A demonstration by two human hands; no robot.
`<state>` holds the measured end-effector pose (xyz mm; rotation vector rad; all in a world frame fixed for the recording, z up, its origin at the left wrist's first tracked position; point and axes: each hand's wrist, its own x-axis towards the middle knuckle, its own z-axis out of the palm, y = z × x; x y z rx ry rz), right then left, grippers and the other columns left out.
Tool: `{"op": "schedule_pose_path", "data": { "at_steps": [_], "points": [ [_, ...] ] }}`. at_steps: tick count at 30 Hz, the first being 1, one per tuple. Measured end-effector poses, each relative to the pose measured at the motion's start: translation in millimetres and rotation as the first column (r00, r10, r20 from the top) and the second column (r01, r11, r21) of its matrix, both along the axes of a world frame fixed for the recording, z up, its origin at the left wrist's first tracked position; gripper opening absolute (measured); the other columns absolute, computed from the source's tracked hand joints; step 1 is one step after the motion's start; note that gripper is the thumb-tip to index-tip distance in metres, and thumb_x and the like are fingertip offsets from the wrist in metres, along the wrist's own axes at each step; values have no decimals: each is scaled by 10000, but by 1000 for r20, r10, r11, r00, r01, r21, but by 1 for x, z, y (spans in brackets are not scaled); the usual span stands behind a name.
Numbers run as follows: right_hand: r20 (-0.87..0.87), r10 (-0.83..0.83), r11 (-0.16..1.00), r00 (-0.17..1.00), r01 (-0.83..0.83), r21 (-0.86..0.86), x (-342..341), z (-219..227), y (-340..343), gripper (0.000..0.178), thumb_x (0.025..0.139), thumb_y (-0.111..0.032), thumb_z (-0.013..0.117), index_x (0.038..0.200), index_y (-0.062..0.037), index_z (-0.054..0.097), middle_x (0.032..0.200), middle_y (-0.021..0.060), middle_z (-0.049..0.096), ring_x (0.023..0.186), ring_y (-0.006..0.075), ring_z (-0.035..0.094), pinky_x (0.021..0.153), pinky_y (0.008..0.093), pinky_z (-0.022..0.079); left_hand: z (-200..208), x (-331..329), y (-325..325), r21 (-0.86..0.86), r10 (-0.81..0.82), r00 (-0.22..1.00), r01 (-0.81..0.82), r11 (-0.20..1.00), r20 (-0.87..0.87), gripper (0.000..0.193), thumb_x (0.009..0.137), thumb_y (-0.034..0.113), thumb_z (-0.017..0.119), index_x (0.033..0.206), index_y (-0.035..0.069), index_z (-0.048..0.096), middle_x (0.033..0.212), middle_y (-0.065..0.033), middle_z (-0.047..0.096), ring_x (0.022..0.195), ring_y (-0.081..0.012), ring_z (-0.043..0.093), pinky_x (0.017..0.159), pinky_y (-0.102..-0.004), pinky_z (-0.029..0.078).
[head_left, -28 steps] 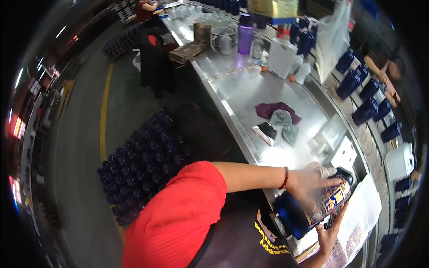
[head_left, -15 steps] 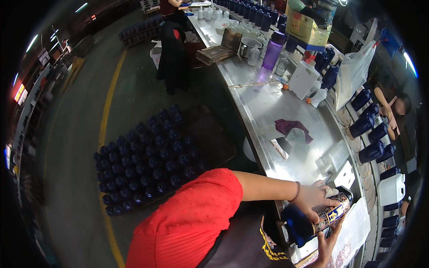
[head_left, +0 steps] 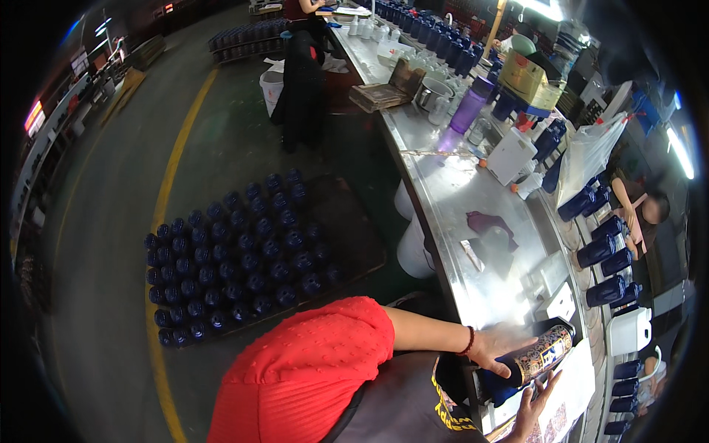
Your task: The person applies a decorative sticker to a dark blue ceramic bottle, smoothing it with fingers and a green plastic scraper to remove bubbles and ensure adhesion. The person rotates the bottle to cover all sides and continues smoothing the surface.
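At the frame's lower right, a glossy dark-blue cylindrical bottle (head_left: 504, 392), its multicoloured patterned label (head_left: 546, 355) apparently laid on but full adhesion unconfirmed, is touched by the spread left hand (head_left: 493, 350), the right hand (head_left: 529, 410) half-open alongside.

Left hand (head_left: 496, 347) on the patterned blue bottle (head_left: 545, 356), right hand (head_left: 532, 406) close beside! Purple cloth (head_left: 484, 220) lies beyond on the metal table (head_left: 436, 177).

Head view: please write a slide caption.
Left hand on a tall dark-blue bottle with ornate pattern, right hand beside it.
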<state>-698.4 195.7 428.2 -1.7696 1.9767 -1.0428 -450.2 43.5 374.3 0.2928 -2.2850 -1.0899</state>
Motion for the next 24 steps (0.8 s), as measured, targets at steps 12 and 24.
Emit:
{"op": "schedule_pose_path", "data": {
  "at_steps": [12, 24],
  "points": [
    [40, -331, 916, 943, 332, -225, 19, -61, 8, 589, 1091, -363, 456, 1546, 1, 374, 1501, 248, 493, 1342, 356, 516, 1045, 417, 460, -22, 24, 34, -177, 200, 977, -210, 962, -74, 834, 912, 550, 632, 1511, 22, 390, 1535, -309, 371, 1436, -473, 329, 1168, -553, 265],
    [268, -176, 947, 947, 238, -217, 8, -64, 2, 504, 1032, -89, 510, 1515, 31, 426, 1532, 195, 474, 1397, 298, 461, 1165, 400, 350, -5, 19, 2, -144, 244, 939, -284, 948, -243, 534, 887, 345, 737, 1326, 58, 636, 1242, -223, 659, 1116, -423, 631, 979, -487, 491]
  ]
}}
